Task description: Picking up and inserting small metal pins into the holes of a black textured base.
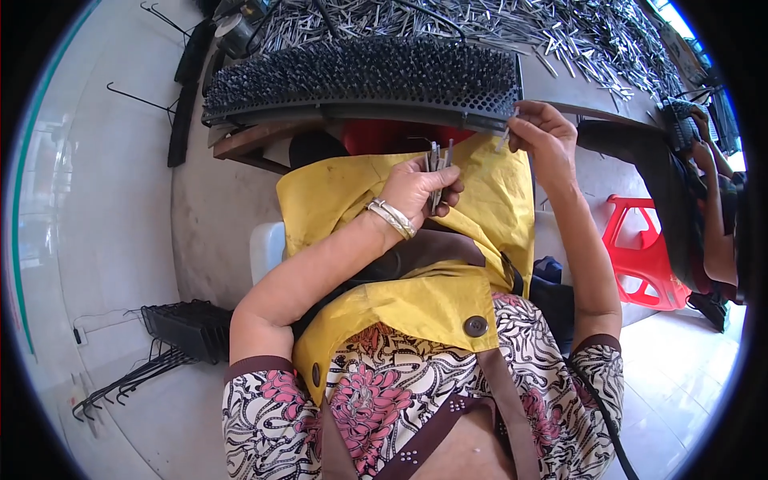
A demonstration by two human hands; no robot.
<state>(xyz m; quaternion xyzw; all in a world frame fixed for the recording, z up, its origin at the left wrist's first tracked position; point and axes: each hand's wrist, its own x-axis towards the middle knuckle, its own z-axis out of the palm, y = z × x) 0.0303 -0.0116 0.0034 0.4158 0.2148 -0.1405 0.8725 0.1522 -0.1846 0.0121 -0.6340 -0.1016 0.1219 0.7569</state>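
My left hand point(424, 188) is closed round a small bundle of thin metal strips point(436, 172), held upright above my yellow apron. Between the thumb and fingers of my right hand point(544, 140) is a single thin metal strip point(504, 141), slanting downward. That hand is at the right end of a long black perforated rack point(352, 108). Many dark upright pieces point(360, 72) fill most of its holes, while bare holes show along the near edge and right end. Whether my right hand touches the rack, I cannot tell.
Loose metal strips point(512, 24) lie heaped over the table behind the rack. A red plastic stool point(644, 256) and another person point(704, 160) handling a dark rack are at the right. Black racks with hooked rods point(188, 328) stand on the floor at the left. A metal cup point(233, 35) sits far left.
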